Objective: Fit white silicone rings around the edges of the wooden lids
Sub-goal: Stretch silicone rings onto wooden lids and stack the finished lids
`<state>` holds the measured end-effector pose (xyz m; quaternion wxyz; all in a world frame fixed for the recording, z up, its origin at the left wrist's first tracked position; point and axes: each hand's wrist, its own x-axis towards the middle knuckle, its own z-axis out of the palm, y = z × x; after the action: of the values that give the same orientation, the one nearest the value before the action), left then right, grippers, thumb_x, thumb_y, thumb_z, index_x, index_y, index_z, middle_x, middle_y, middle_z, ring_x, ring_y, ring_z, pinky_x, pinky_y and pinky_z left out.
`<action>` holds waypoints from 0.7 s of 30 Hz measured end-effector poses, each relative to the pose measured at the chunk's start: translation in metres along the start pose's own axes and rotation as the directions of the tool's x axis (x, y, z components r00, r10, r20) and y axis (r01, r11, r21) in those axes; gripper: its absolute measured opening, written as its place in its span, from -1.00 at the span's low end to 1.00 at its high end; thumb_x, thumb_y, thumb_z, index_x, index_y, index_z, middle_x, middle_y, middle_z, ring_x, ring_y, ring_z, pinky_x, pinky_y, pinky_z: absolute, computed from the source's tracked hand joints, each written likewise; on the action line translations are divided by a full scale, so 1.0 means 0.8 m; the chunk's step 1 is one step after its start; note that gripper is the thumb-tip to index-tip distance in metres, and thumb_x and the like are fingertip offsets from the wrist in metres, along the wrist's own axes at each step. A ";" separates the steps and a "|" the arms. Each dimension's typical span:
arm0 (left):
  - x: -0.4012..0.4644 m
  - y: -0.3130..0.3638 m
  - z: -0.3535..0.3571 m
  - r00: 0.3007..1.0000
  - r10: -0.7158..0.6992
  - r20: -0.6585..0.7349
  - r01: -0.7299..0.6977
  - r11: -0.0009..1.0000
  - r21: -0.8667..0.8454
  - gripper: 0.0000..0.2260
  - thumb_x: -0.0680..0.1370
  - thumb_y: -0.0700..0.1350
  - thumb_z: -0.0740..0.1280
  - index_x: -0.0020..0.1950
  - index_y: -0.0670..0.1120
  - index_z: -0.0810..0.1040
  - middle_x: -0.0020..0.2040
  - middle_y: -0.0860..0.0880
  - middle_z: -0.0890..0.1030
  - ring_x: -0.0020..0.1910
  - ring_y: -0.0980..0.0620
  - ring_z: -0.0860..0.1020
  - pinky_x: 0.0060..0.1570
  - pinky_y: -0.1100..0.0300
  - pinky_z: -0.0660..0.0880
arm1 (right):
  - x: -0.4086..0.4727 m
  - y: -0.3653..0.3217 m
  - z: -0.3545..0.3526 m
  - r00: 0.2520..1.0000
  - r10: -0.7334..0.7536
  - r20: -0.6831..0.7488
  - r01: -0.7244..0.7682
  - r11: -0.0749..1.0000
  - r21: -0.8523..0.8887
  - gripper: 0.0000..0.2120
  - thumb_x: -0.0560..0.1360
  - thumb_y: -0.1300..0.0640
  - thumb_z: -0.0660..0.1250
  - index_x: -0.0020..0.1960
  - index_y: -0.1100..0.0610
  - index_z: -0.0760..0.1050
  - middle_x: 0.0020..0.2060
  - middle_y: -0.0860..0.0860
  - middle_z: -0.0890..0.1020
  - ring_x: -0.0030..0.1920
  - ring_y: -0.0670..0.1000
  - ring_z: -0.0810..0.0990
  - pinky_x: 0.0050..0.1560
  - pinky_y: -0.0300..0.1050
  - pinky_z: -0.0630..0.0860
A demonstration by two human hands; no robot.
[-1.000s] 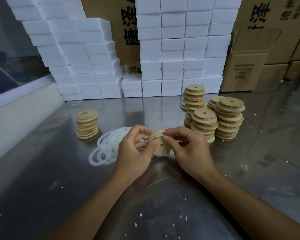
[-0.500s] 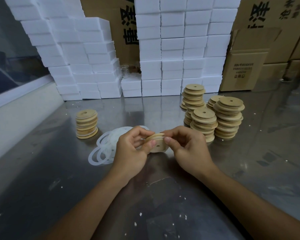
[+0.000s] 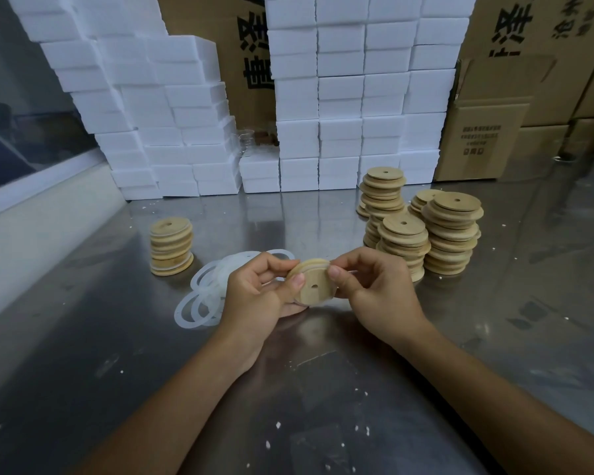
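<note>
A round wooden lid (image 3: pixel 314 284) with a small centre hole is held just above the steel table, tilted with its face toward me. My left hand (image 3: pixel 254 296) grips its left edge, thumb on the face. My right hand (image 3: pixel 374 289) pinches the right edge, thumb at the rim. A thin white silicone ring shows along the lid's rim, mostly hidden by fingers. A loose pile of white silicone rings (image 3: pixel 203 296) lies on the table left of my left hand.
A short stack of lids (image 3: pixel 171 246) stands at the left. Several taller stacks of wooden lids (image 3: pixel 422 231) stand at the right. White foam boxes (image 3: pixel 340 97) and cardboard cartons (image 3: pixel 494 132) line the back. White crumbs dot the steel table (image 3: pixel 288 406).
The lid has been turned between both hands, from flatter to tilted with its face toward me. Both thumbs have shifted along its rim. The stacks and ring pile stay put.
</note>
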<state>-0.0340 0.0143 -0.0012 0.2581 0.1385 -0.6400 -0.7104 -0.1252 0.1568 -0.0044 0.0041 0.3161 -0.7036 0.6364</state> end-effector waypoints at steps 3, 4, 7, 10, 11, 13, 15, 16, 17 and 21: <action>0.000 0.001 -0.001 1.000 -0.014 0.006 0.014 1.000 -0.017 -0.88 0.49 -0.38 0.39 -0.13 -0.18 0.56 -0.03 -0.17 0.70 -0.08 -0.13 0.70 -0.10 -0.12 0.64 | 0.002 -0.002 -0.002 0.998 0.055 0.033 -0.058 0.994 0.096 -0.91 0.49 0.35 0.42 -0.17 0.23 0.61 -0.30 0.09 0.69 -0.30 -0.06 0.68 -0.27 -0.24 0.60; 0.001 0.001 -0.002 1.000 -0.022 0.007 0.022 0.999 -0.025 -0.88 0.49 -0.38 0.39 -0.13 -0.17 0.56 -0.02 -0.19 0.69 -0.07 -0.15 0.69 -0.08 -0.14 0.63 | 0.002 -0.002 -0.003 0.997 0.060 0.047 -0.065 0.992 0.110 -0.92 0.49 0.36 0.41 -0.17 0.25 0.61 -0.30 0.09 0.69 -0.30 -0.06 0.68 -0.27 -0.24 0.61; 0.001 0.002 -0.004 0.999 -0.047 0.007 0.047 0.997 -0.053 -0.89 0.49 -0.37 0.38 -0.12 -0.17 0.56 0.01 -0.22 0.68 -0.05 -0.18 0.69 -0.05 -0.18 0.61 | 0.003 -0.004 -0.005 0.996 0.050 0.072 -0.058 0.992 0.113 -0.95 0.49 0.37 0.41 -0.15 0.28 0.61 -0.30 0.09 0.70 -0.29 -0.05 0.68 -0.23 -0.22 0.63; 0.003 0.002 -0.006 0.997 -0.076 0.015 0.077 0.993 -0.085 -0.90 0.51 -0.37 0.35 -0.10 -0.19 0.55 0.03 -0.23 0.67 -0.03 -0.19 0.68 -0.06 -0.17 0.61 | 0.001 -0.006 -0.004 0.996 0.032 0.083 -0.039 0.995 0.093 -0.98 0.49 0.32 0.43 -0.12 0.26 0.63 -0.30 0.07 0.69 -0.28 -0.06 0.67 -0.20 -0.21 0.62; 0.003 0.003 -0.006 0.996 -0.084 0.015 0.085 0.992 -0.097 -0.90 0.52 -0.37 0.34 -0.10 -0.19 0.55 0.03 -0.24 0.67 -0.04 -0.19 0.68 -0.08 -0.17 0.62 | 0.000 -0.006 -0.003 0.996 0.031 0.088 -0.039 0.995 0.092 -0.98 0.49 0.31 0.43 -0.11 0.28 0.63 -0.28 0.09 0.69 -0.27 -0.05 0.67 -0.19 -0.19 0.63; 0.004 0.004 -0.006 0.995 -0.096 0.012 0.097 0.988 -0.118 -0.90 0.52 -0.37 0.33 -0.11 -0.19 0.54 0.03 -0.24 0.67 -0.04 -0.19 0.68 -0.10 -0.16 0.62 | -0.001 -0.005 -0.002 0.994 0.047 0.093 -0.057 0.993 0.104 -0.93 0.50 0.31 0.42 -0.07 0.33 0.61 -0.23 0.17 0.70 -0.23 0.00 0.67 -0.17 -0.14 0.66; 0.003 0.005 -0.006 0.994 -0.106 0.009 0.106 0.986 -0.125 -0.90 0.53 -0.37 0.32 -0.11 -0.19 0.54 0.04 -0.24 0.67 -0.04 -0.18 0.69 -0.10 -0.16 0.62 | -0.001 -0.006 -0.002 0.993 0.064 0.095 -0.075 0.991 0.112 -0.91 0.51 0.31 0.40 -0.06 0.35 0.60 -0.21 0.19 0.70 -0.23 0.01 0.68 -0.16 -0.13 0.67; 0.003 0.005 -0.005 0.994 -0.109 0.008 0.109 0.986 -0.124 -0.90 0.53 -0.37 0.32 -0.10 -0.19 0.54 0.04 -0.24 0.67 -0.04 -0.18 0.69 -0.11 -0.16 0.62 | -0.001 -0.006 -0.001 0.993 0.069 0.094 -0.080 0.990 0.113 -0.92 0.51 0.30 0.40 -0.06 0.35 0.60 -0.22 0.18 0.70 -0.24 -0.01 0.68 -0.17 -0.14 0.67; 0.003 0.005 -0.005 0.994 -0.110 0.008 0.110 0.986 -0.121 -0.90 0.53 -0.37 0.32 -0.10 -0.19 0.54 0.04 -0.23 0.67 -0.05 -0.17 0.69 -0.11 -0.16 0.63 | -0.001 -0.006 -0.001 0.993 0.075 0.092 -0.085 0.990 0.113 -0.92 0.51 0.30 0.41 -0.08 0.33 0.60 -0.23 0.15 0.70 -0.25 -0.03 0.68 -0.19 -0.17 0.66; 0.003 0.008 -0.005 0.994 -0.111 0.019 0.112 0.984 -0.138 -0.90 0.54 -0.35 0.31 -0.10 -0.18 0.56 -0.01 -0.20 0.69 -0.05 -0.15 0.69 -0.14 -0.16 0.63 | -0.001 -0.006 -0.001 0.993 0.087 0.079 -0.097 0.987 0.127 -0.82 0.51 0.21 0.42 -0.11 0.36 0.59 -0.27 0.16 0.70 -0.30 -0.05 0.68 -0.26 -0.26 0.60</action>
<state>-0.0325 0.0095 0.0046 0.2232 0.1517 -0.5816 -0.7674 -0.1222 0.1579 -0.0001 -0.0718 0.3060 -0.6739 0.6686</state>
